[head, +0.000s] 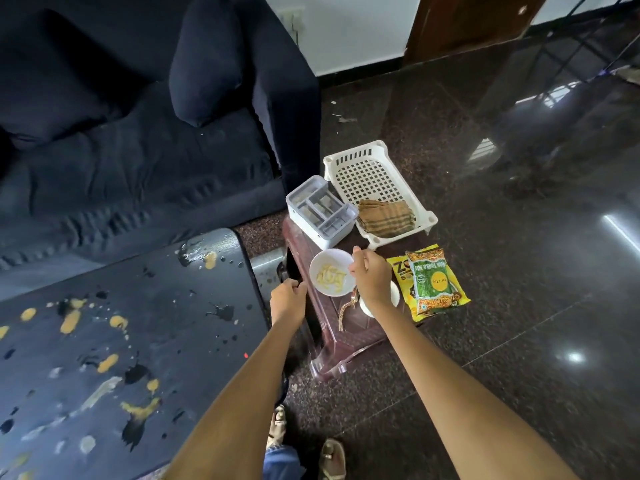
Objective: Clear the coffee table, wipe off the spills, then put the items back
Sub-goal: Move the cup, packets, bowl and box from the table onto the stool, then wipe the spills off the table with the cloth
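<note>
Setting the bowl (331, 271) on the stool (346, 327): your right hand (370, 278) grip pinches its rim, your left hand (288, 299) grip curls around something dark. Lower level, release; spattered tabletop (121, 341) lies left.

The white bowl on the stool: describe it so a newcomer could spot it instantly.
Beside the spill-covered coffee table stands a low maroon stool. At its middle sits the white bowl, between the grey divided organizer and the right hand. Only it holds pale yellow snack pieces.
</note>
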### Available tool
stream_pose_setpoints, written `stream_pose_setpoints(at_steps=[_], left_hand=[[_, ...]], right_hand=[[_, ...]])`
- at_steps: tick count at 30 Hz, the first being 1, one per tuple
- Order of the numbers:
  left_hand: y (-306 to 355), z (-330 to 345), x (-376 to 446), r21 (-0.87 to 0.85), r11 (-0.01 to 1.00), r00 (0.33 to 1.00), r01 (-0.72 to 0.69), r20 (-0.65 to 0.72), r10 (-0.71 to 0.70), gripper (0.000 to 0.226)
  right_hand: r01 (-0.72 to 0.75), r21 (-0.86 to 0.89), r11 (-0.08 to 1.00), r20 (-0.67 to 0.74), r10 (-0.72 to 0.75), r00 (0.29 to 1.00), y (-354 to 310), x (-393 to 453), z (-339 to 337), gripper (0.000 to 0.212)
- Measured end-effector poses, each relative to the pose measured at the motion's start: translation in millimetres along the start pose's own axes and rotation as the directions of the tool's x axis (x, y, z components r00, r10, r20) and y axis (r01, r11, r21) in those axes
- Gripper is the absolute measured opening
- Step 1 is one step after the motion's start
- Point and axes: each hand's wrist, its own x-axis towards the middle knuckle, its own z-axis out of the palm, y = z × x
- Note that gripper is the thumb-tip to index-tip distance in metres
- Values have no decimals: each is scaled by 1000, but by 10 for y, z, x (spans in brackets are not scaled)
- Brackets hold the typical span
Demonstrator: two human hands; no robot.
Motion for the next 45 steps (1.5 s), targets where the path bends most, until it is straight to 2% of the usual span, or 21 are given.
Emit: stream_pose_setpoints(at_steps=[4, 7, 10, 15, 19, 23, 25, 30, 32, 34, 37, 41, 43, 45], left_hand=[[-270, -134, -112, 15, 1000, 999, 19, -31, -19, 16], [-417, -209, -214, 23, 998, 998, 54, -35, -54, 16], [-528, -290, -297, 1, 996, 995, 90, -37, -90, 26], [-541, -526, -277, -25, 994, 993, 103, -46, -104, 29], [-316, -717, -152, -12, 999, 998, 43, -46, -43, 17], [53, -809, 71, 51, 997, 996, -60, -57, 63, 20], [309, -805, 182, 92, 990, 992, -111, -50, 116, 20], [1005, -565, 450, 172, 948, 963, -268, 19, 268, 24], [1238, -365, 555, 172, 933, 949, -316, 50, 312, 25], [1440, -147, 633, 202, 917, 939, -344, 106, 328, 25], [1637, 180, 723, 235, 899, 924, -369, 194, 328, 26], [1791, 581, 796, 407, 826, 913, -390, 290, 288, 30], [1841, 715, 798, 556, 719, 906, -418, 310, 288, 25], [1890, 829, 790, 687, 573, 893, -447, 301, 335, 23]], right_hand=[[77, -39, 996, 74, -73, 995, -62, -198, 89, 55], [124, -74, 989, 119, -115, 986, -104, -337, 101, 45], [172, -88, 981, 155, -157, 975, -167, -422, 123, 41], [133, -78, 988, 181, -117, 976, -298, -386, 207, 45], [129, -75, 989, 163, -115, 980, -455, -287, 250, 45], [123, -10, 992, 101, -121, 987, -605, -63, 129, 47], [134, -7, 991, 67, -133, 989, -648, 125, 1, 40], [157, -129, 979, 26, -155, 988, -613, 757, -327, 30], [98, -245, 965, 104, -74, 992, -518, 1033, -422, 24], [107, -386, 916, 223, -20, 975, -365, 1292, -464, 24], [219, -522, 824, 359, -21, 933, -187, 1574, -492, 16], [360, -570, 738, 532, -2, 847, 41, 1876, -419, 16], [451, -600, 661, 605, 6, 797, 161, 1985, -353, 15], [526, -584, 619, 654, -25, 756, 226, 2061, -334, 29]])
